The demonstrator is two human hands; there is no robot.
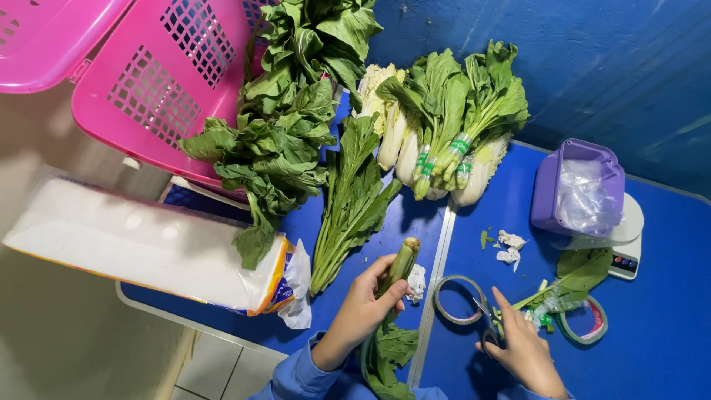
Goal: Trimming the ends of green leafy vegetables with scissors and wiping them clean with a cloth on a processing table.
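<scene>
left hand (363, 300) wraps mustard green stalk (401, 264) firmly; right hand (518, 342) fingers close on scissors (485, 326); best keep stem steady over bench (666, 326), cut square.

Single head-worn view, looking almost straight down at a blue table (666, 311) from above the person's own body; blue sleeves enter at the near edge, bottom centre. Camera sits fairly close: the left hand (363, 307) and right hand (522, 344) fill the near part of the picture, the far part reaches the blue wall (592, 59) behind the table. Slight tilt away from the person, so the wall shows at far right. Left side takes in the table edge, pale floor and pink baskets (163, 81) at far left. Right side is cut off past a purple container (548, 185). No second view, so no shared area to report.
</scene>
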